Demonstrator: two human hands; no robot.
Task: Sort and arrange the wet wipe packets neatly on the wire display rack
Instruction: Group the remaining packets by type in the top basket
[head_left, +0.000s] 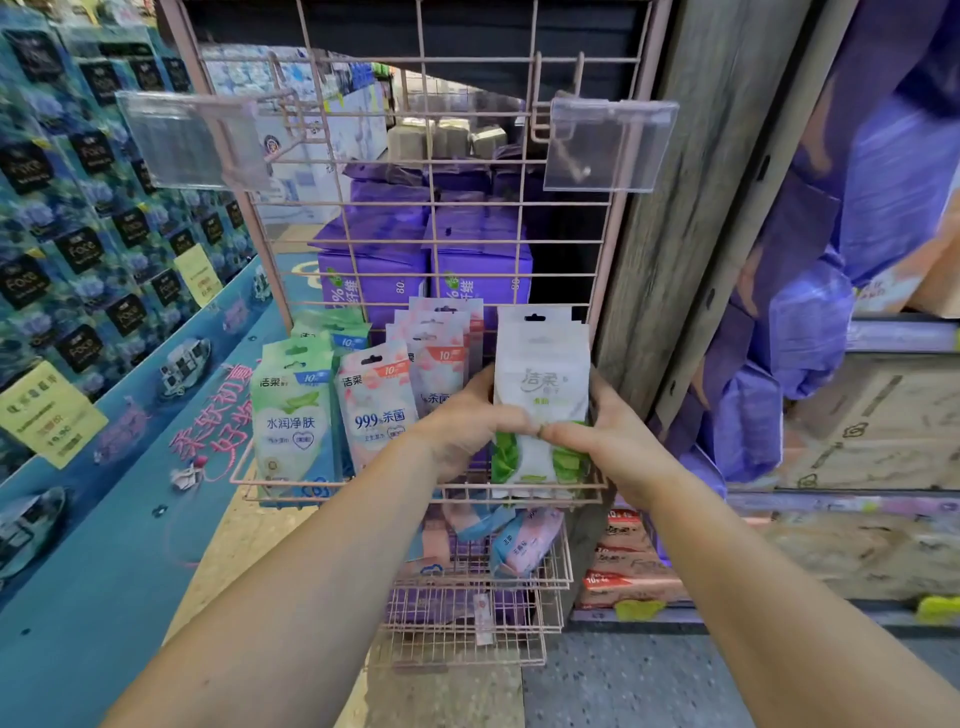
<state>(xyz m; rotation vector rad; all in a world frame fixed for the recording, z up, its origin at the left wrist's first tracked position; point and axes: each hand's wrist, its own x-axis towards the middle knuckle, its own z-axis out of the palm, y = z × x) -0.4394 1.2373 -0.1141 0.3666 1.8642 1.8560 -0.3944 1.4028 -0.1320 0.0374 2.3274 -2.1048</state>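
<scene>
A: Head view first. What are the hands doing?

B: Both are on the stack of white-and-green wet wipe packets (540, 395) at the right end of the pink wire display rack (426, 218). The left hand (462, 421) is curled round the stack's left edge, fingers behind it and thumb across the front. The right hand (597, 431) grips the right edge the same way, its thumb lying over the green leaf print, and the two thumbs nearly meet.

A: So neither hand is spread wide?

B: No, both are curled and holding that stack, which stands upright in the rack's upper basket (415, 486).

A: Where are the other packets?

B: In the same basket. The green packets (293, 410) stand at the left end, and the pink packets (376, 405) are just beside them, with more pink ones behind, touching the left hand's side of the basket. A few loose packets (524, 540) lie tilted in the lower basket (467, 587)

A: Anything overhead?

B: Two clear plastic label holders (608, 145) on the rack's hooks
</scene>
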